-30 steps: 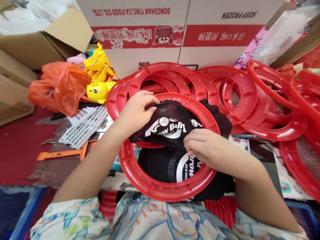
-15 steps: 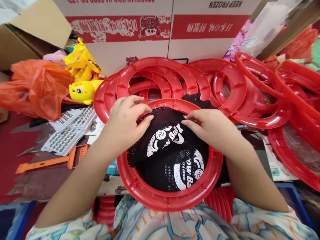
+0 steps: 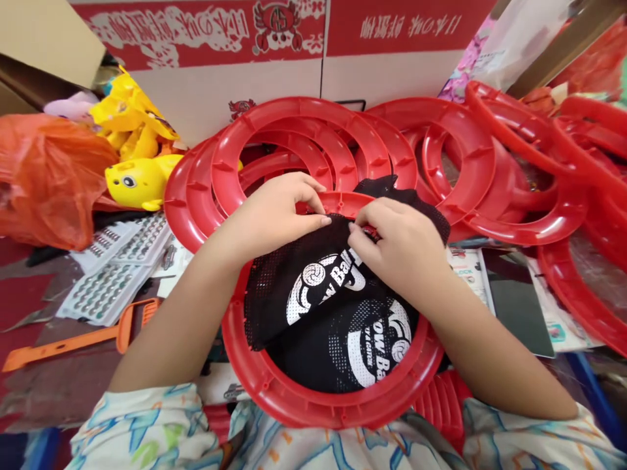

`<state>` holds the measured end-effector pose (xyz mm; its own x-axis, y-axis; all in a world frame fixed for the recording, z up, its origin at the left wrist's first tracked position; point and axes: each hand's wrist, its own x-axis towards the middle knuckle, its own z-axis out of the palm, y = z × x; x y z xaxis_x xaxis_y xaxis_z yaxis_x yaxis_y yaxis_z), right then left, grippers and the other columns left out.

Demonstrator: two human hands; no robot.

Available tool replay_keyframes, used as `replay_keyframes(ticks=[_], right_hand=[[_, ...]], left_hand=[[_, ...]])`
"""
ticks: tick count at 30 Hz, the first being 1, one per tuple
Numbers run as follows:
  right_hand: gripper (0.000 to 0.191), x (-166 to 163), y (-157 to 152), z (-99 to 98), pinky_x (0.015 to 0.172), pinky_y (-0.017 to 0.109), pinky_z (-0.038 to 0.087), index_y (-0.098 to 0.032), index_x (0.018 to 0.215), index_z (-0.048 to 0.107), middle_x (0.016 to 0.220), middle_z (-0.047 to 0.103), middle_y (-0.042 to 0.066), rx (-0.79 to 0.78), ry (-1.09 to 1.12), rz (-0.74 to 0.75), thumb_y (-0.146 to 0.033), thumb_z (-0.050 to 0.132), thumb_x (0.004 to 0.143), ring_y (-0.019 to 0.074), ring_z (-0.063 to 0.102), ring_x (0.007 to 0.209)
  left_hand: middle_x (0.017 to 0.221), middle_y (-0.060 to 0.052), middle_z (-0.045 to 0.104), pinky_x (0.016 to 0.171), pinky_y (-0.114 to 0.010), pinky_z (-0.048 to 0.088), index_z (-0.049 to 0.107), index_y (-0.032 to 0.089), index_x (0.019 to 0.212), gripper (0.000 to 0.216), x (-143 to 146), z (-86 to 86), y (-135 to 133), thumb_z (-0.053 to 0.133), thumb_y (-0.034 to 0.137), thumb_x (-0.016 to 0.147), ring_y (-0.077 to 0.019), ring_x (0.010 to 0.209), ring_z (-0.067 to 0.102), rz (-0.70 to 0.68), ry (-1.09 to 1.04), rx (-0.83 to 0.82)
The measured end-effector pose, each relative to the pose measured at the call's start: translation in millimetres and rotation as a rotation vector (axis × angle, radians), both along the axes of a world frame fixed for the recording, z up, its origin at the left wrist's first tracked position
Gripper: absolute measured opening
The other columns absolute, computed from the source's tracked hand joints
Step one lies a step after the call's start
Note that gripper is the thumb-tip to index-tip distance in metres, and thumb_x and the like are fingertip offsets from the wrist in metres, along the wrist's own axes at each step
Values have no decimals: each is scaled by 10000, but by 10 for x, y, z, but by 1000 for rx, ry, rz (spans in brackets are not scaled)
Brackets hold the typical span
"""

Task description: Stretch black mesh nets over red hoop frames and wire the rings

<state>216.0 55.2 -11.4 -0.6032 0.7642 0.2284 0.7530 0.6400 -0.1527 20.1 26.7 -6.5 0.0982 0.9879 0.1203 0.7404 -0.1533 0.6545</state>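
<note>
A red plastic ring (image 3: 313, 406) rests in front of my body, with black mesh fabric (image 3: 313, 352) lying over its opening. White "Throw Ball"-style lettering and a ball emblem are printed on the fabric, and one layer is folded over another. My left hand (image 3: 281, 212) is closed at the ring's far rim, its thumb pressing the fabric edge there. Close beside it, my right hand (image 3: 399, 245) pinches the fabric between thumb and curled fingers. Part of the mesh bunches beyond the rim, behind my right hand. The fingertips of both hands are partly hidden.
Several red rings (image 3: 304, 111) are piled behind, with more (image 3: 578, 267) at the right. White-and-red cartons (image 3: 206, 91) stand at the back. On the left lie an orange plastic bag (image 3: 53, 176), yellow toys (image 3: 142, 183), trays of small round parts (image 3: 105, 281) and an orange handled tool (image 3: 78, 339).
My left hand has shifted right along the far rim and closed its fingers over the fabric edge. My right hand has curled more tightly onto the fabric. The camera view has tilted slightly down.
</note>
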Motion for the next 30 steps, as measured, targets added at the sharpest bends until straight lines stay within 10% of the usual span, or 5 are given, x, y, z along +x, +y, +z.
replay_keyframes(ticks=[9, 30], right_hand=[[354, 125, 152, -153, 710, 310, 434, -188, 952, 736, 846, 639, 62, 257, 166, 315, -231, 385, 962, 170, 556, 782], [375, 139, 172, -214, 623, 291, 347, -297, 1125, 727, 826, 571, 55, 367, 41, 277, -256, 376, 1000, 164, 491, 764]], left_hand=[[951, -29, 710, 929, -353, 458, 667, 173, 729, 114, 32, -14, -5, 672, 274, 781, -225, 1064, 626, 83, -215, -86], [942, -34, 704, 769, -316, 456, 677, 160, 732, 126, 92, -172, 32, 628, 259, 792, -190, 897, 627, 143, -130, 34]])
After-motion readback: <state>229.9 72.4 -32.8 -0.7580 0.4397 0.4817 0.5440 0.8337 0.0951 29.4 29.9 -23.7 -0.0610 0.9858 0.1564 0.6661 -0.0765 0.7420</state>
